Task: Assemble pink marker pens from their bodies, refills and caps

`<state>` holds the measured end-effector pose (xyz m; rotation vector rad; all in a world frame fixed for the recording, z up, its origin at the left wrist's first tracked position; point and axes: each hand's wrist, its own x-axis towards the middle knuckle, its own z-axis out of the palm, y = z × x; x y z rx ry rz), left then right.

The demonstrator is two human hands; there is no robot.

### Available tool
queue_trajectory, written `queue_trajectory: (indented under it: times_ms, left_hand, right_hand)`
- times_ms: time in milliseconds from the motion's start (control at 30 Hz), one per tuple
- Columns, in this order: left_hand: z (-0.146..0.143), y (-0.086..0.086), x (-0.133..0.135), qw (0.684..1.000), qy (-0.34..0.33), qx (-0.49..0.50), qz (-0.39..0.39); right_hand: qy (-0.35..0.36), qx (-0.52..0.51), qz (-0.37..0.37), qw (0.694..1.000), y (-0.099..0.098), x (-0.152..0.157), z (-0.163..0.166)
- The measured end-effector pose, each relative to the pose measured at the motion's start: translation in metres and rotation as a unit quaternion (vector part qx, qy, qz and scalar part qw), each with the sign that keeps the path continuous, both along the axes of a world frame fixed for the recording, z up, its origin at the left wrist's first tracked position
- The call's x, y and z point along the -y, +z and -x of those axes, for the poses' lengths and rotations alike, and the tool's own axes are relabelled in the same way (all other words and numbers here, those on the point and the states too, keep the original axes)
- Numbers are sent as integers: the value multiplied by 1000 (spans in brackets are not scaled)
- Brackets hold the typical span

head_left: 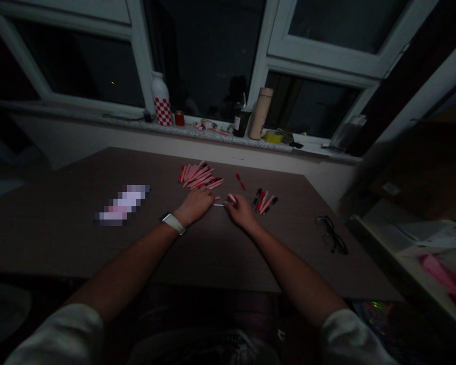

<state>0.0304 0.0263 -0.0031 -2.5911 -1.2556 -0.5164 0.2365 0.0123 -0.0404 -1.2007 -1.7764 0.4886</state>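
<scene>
My left hand, with a pale watch on its wrist, is closed just in front of a pile of pink pens with red and black ends. A thin white rod, which looks like a pen refill, spans the gap between my two hands, its left end in my left fingers. My right hand is closed around a pink pen part; its fingers also meet the rod's right end. Dim light hides the exact grip. Right of that hand lies a smaller group of pink, red and black pens.
A red pen lies alone behind my hands. On the brown table are a pixelated flat object at left and glasses at right. A checkered bottle and a beige flask stand on the windowsill.
</scene>
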Motion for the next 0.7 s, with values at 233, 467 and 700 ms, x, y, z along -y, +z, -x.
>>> queue_trajectory:
  times_ms: [233,467,700]
  left_hand:
    - [-4,9,6,999,-32,24,-1]
    - [-2,11,5,997,-58,49,-3]
    - [1,12,3,994,-76,78,-5]
  right_hand:
    - [19,53,-32,998,3,1,-1]
    - [28,62,-33,997,2,-1,-3]
    - [37,68,-23,997,6,1,-4]
